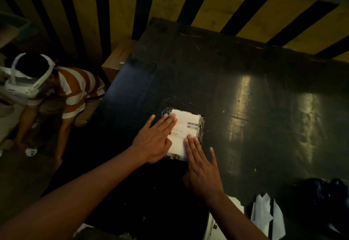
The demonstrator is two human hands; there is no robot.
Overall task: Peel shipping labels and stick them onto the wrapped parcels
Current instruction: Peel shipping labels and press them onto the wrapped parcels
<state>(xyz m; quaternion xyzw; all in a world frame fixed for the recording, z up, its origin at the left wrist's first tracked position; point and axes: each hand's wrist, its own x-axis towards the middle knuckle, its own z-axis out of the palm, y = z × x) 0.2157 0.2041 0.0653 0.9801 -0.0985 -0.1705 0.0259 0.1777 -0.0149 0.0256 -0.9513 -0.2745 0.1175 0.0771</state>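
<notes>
Hands lie flat on a small wrapped parcel (201,126) near the middle of the dark table (245,92). The parcel is wrapped in dark, shiny plastic, and a white shipping label (186,126) with barcodes covers most of its top. The left hand (154,141) rests on the label's left side, fingers straight and slightly spread, fingertips reaching the label's upper left corner. The right hand (202,168) rests on the lower right part of the label, fingers straight and close together, with the little finger splayed out over the table. Neither hand pinches anything; both press palm down.

At the near right edge of the table lie white paper scraps (264,213), beside a dark blue plastic bag (324,190). To the left of the table, another person in a brown and white striped shirt (75,90) crouches on the floor, wearing a white head rig. Behind the table stands a wall with yellow and black stripes (217,3).
</notes>
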